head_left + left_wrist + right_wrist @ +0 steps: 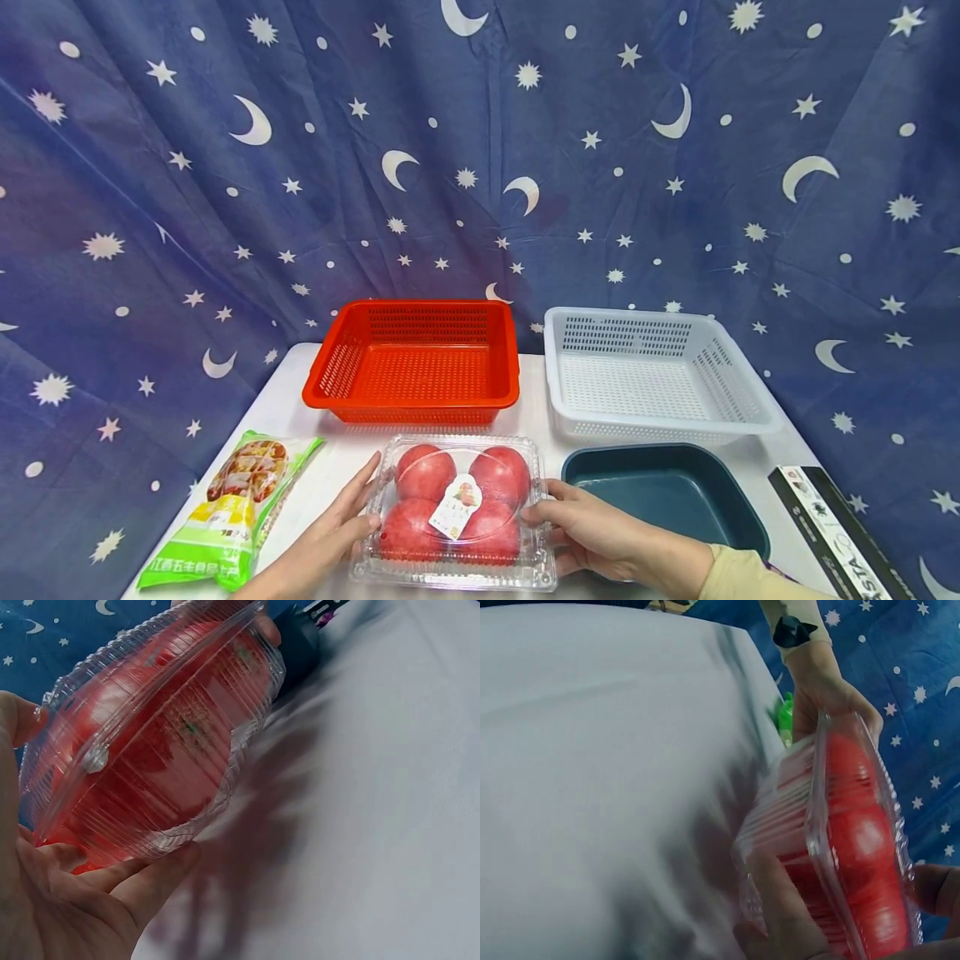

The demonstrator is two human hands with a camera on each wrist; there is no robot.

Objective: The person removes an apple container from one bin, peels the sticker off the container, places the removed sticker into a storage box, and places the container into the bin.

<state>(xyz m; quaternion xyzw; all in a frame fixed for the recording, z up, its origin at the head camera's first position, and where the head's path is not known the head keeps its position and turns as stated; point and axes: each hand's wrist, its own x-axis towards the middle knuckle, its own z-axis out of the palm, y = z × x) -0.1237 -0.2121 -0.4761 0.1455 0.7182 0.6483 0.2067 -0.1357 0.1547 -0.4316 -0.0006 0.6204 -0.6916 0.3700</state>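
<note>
From the head view, a clear clamshell of tomatoes (455, 510) sits at the near edge of the white counter (285, 400), the left hand (341, 521) and right hand (581, 529) gripping its two ends; a green packet (225, 508) lies to its left, a teal tray (667, 492) to its right. The left wrist view shows thumb and fingers (150, 881) curled about the box's ribbed base. The right wrist view shows fingers (780, 900) under the box, thumb over the lid.
</note>
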